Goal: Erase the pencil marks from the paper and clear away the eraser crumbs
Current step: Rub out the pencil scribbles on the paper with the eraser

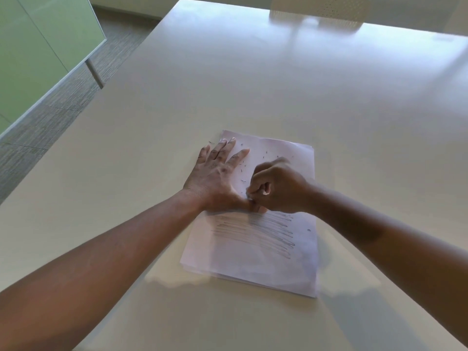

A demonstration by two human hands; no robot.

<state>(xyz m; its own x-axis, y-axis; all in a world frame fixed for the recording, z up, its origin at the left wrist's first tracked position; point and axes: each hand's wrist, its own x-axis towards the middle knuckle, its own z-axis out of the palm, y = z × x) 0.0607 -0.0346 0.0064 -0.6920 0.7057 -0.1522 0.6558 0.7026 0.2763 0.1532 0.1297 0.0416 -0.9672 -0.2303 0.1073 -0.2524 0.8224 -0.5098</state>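
Lying flat on worktop: small stack of paper, top sheet slightly askew over sheets beneath. Showing across near half of paper: band of pencil marks, long grey strokes running side to side, not yet erased. Appearing largely bare of pencil: far half of paper. Lying scattered over far half of paper: eraser crumbs, dark short flecks, most between the two hands; one or two crumbs sitting on worktop just beyond far left corner of paper.

Pressing down on left edge of paper: left hand, palm down, fingers straight and spread, fingertips reaching far left corner of paper, thumb stretched toward middle of paper.

Resting on middle of paper, just above pencil marks: right hand, fingers curled tightly, pinching a small pale object, presumably an eraser, mostly hidden by fingers. Touching or nearly touching at that spot: right hand fingertips and left thumb.

Standing at far edge of worktop, well beyond paper: pale chair back. Showing left of worktop: grey carpet and green glass partition.
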